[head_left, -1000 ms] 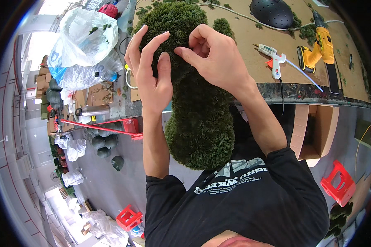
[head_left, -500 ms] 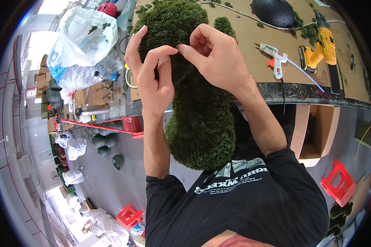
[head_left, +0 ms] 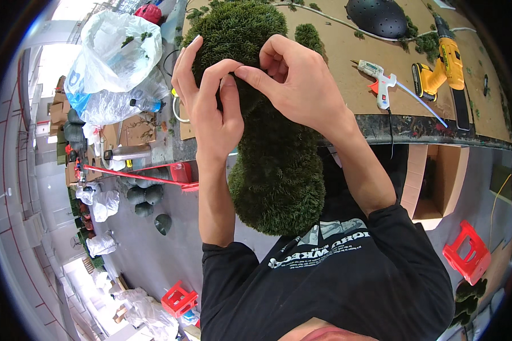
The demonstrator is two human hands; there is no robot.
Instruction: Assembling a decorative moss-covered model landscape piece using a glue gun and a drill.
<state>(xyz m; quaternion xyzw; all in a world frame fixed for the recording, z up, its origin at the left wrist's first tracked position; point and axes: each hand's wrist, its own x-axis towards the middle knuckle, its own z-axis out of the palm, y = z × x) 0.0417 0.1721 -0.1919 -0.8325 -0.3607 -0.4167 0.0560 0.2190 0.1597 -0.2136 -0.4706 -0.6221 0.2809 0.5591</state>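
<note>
A long, bushy dark-green artificial topiary piece (head_left: 276,182) extends from the table's edge toward my chest, with a rounded thick head at its far end. Both of my hands are over its upper part. My left hand (head_left: 213,113) has its index finger and thumb bent inward, while its other fingers reach along the left side of the greenery. My right hand (head_left: 304,82) is closed, its fingers curled and its thumb tip meeting my left index fingertip. Whatever is pinched between the fingertips is too small or hidden to make out.
On the brown-covered table (head_left: 335,62) lie a glue gun (head_left: 384,85), a yellow cordless drill (head_left: 446,62), a phone (head_left: 460,108), a black perforated dome (head_left: 378,17) and green sprigs. A plastic bag (head_left: 119,51) stands left. An open cardboard box (head_left: 441,182) and red stools (head_left: 466,253) are below.
My fingertips have shifted slightly left, and the left thumb has moved a little nearer the left index finger. The topiary piece stays nearly in place.
</note>
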